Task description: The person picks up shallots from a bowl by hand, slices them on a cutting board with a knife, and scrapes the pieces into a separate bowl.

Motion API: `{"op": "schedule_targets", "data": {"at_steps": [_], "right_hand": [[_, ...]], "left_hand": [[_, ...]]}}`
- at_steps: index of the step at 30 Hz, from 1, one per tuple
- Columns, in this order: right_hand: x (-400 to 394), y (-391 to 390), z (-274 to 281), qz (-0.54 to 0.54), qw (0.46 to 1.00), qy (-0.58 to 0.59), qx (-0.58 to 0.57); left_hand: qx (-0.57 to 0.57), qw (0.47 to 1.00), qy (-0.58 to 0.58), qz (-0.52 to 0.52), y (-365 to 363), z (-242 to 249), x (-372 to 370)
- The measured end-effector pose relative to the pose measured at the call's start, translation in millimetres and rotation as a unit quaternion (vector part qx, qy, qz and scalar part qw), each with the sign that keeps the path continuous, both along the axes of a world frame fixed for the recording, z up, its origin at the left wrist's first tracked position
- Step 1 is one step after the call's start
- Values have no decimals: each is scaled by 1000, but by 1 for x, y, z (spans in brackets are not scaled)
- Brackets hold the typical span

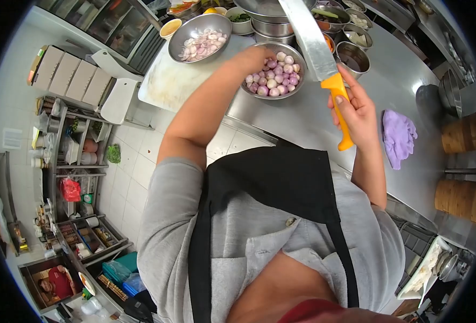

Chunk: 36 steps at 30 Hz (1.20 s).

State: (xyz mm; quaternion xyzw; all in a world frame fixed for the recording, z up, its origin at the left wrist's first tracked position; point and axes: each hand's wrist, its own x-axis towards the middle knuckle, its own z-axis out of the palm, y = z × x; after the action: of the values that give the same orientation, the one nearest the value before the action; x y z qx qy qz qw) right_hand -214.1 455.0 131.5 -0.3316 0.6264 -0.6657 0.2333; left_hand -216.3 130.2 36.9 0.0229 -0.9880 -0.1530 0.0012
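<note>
Head view shows your two hands over a steel table [308, 116]. Your left hand [259, 56] reaches into one steel bowl [298, 58] of whole peeled shallots [274, 78]; the fingers dip among the bulbs, and you cannot tell whether they pinch one or lie spread. Your right hand [359, 110] is wrapped tight around the orange handle of one big knife [321, 56], blade pointing up and away, crossing in front of the bowls behind it. A second steel bowl [199, 36], holding sliced shallot pieces, sits on one white cutting board [168, 83] to the left, just beside the first bowl. Behind stand several more steel bowls of other ingredients, partly hidden by the blade. One purple cloth [398, 137] lies on the table to the right of your knife hand, and two round wooden blocks [461, 167] stand at the right edge.
</note>
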Motion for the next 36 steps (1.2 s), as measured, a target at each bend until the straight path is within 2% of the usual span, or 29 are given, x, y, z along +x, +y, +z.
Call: {"op": "schedule_targets", "data": {"at_steps": [3, 7, 9, 10, 11, 12, 13, 15, 18, 20, 21, 23, 25, 26, 28, 29, 31, 32, 33, 34, 35, 36], "right_hand": [[5, 0, -7, 26, 999, -24, -2], [8, 2, -14, 69, 997, -39, -16], [10, 2, -13, 72, 996, -38, -28], [13, 2, -13, 75, 993, -65, -60], [15, 1, -13, 81, 988, -92, -91], [15, 0, -17, 88, 987, -91, -94], [13, -3, -25, 114, 980, -127, -102], [12, -14, -37, 157, 967, -167, -106], [21, -40, -47, 233, 959, -157, -46], [35, -59, -50, 255, 954, -152, 40], [38, -70, -61, 281, 952, -107, 53], [48, -85, -71, 308, 944, -103, 52], [55, -95, -74, 336, 936, -97, 46], [58, -98, -73, 344, 933, -97, 49], [64, -102, -73, 307, 945, -85, 78], [64, -103, -74, 312, 943, -84, 80], [65, -105, -75, 307, 941, -83, 113], [67, -105, -76, 306, 942, -83, 113], [69, -105, -75, 299, 944, -32, 135], [70, -103, -76, 290, 944, 18, 158], [70, -102, -81, 285, 945, 18, 158], [70, -102, -89, 272, 947, 78, 150]], "left_hand": [[35, 999, 0, 30, 9, -20, -4], [8, 999, 14, 36, 3, -21, -6], [225, 965, 91, 102, -2, -16, 3], [221, 965, 93, 104, 0, -6, 13], [367, 909, 152, 128, 0, 3, 28], [501, 827, 210, 148, 0, 12, 44], [495, 827, 216, 154, -4, 16, 61], [590, 759, 223, 162, -16, 16, 100], [609, 723, 260, 198, -32, 4, 154], [594, 720, 276, 232, -36, -6, 183], [580, 722, 275, 259, -35, -8, 194], [566, 718, 279, 293, -33, -12, 213], [638, 641, 316, 287, -25, -8, 226], [637, 637, 321, 294, -25, -9, 232], [703, 574, 344, 242, -28, -12, 240], [701, 572, 347, 245, -29, -13, 243], [634, 619, 357, 296, -30, -18, 245], [634, 619, 357, 295, -31, -19, 244], [496, 704, 333, 384, -32, -21, 243], [342, 765, 298, 458, -32, -22, 241], [343, 767, 297, 454, -31, -25, 237], [242, 809, 281, 455, -30, -26, 233]]}}
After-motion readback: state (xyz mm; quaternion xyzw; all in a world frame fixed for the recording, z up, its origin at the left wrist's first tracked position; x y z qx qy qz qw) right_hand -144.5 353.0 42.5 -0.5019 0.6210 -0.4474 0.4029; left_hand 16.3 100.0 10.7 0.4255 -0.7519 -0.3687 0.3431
